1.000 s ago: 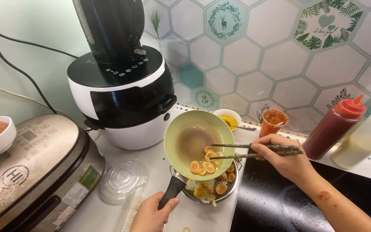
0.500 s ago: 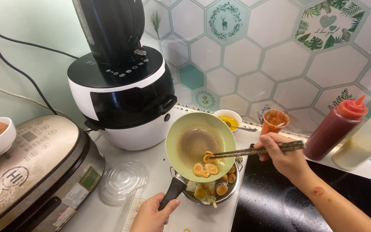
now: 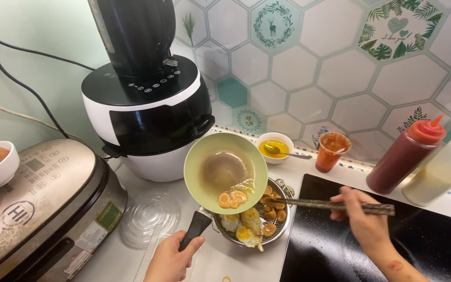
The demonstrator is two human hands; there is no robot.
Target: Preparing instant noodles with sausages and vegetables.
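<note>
**A:** From the head view, what do I have in each hand?

**B:** My left hand (image 3: 170, 258) is wrapped around the black handle (image 3: 194, 230) of the small green pan (image 3: 225, 172), which I hold tilted steeply, its face turned toward me. My right hand (image 3: 361, 219) is pinched on a pair of chopsticks (image 3: 335, 206).

**A:** Which way do the chopsticks run?

**B:** Nearly level, left to right. The tips point left from my right hand and end over the metal strainer (image 3: 251, 224), just beside the pan's lower lip.

**A:** And the food?

**B:** A few fried orange slices (image 3: 233, 198) cling to the lower edge of the pan, just left of the tips. More slices and pale egg-like pieces lie in the strainer right below. The right hand is the nearer one to them; the left only bears the pan.

**A:** What's underneath?

**B:** The strainer sits on a white tabletop (image 3: 225, 261), at the edge of a black cooktop (image 3: 340, 250) under my right forearm.

**A:** And around?

**B:** A black-and-white cooker (image 3: 147, 120) stands behind the pan, a flat grill (image 3: 43, 203) at the left, a clear lid (image 3: 147, 219) between. A yellow sauce bowl (image 3: 275, 146), a red sauce cup (image 3: 332, 151) and two squeeze bottles (image 3: 403, 156) line the tiled wall.
</note>
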